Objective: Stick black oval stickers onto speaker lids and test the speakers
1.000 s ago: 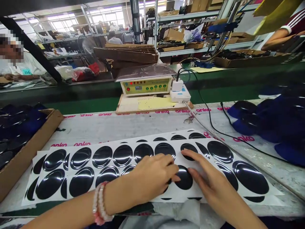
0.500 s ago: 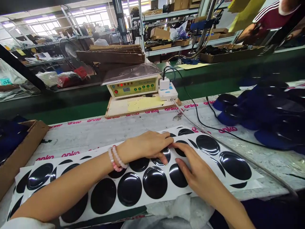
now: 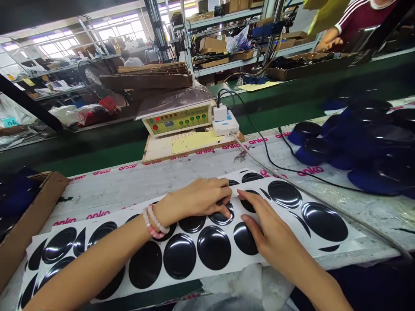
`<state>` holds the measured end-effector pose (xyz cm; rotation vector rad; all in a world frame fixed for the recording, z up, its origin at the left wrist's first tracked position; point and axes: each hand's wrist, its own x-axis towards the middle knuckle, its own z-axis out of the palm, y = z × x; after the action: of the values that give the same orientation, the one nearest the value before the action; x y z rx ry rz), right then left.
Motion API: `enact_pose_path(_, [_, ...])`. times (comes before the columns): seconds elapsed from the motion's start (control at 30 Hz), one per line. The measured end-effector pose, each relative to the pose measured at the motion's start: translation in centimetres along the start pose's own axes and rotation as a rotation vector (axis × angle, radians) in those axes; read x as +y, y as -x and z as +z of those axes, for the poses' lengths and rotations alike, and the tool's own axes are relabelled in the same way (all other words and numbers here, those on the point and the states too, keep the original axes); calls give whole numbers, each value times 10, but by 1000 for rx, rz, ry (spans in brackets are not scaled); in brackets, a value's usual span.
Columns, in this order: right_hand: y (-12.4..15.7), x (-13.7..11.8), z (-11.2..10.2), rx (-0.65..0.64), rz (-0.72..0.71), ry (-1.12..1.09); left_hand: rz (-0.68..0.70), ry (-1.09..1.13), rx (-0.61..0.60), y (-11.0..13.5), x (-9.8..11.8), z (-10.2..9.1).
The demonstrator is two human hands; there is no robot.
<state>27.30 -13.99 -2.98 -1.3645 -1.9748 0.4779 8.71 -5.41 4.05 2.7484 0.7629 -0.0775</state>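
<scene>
White sheets carrying rows of glossy black round discs lie overlapped on the bench in front of me. My left hand, with pink beaded bracelets at the wrist, reaches across the top sheet. Its fingers are curled and its thumb rests on one black disc in the upper row; whatever the fingertips pinch is hidden. Just to the right is my right hand, thumb and forefinger apart at the sheet, with nothing visible between them. Another disc lies partly under its thumb side.
Dark blue caps with glossy tops are heaped at right. A cardboard box stands at left. Behind the sheets are a control box and a white power strip; a grey cable crosses the bench. A co-worker is at far right.
My left fingers have drawn back and curled, and a gap has opened between them and my right fingertips. The view has shifted slightly.
</scene>
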Motion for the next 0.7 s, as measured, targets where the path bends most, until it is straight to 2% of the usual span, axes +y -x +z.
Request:
enact_pose_path(0.17, [1,0,0,2,-13,21,-23,1,38,2,0,1])
enact_pose_path(0.37, [0,1,1,9,-23,9,28,-35,86,0,1,2])
enact_pose_path(0.7, [3,0,0,-10,-5,12,73,-185,214,7,0,25])
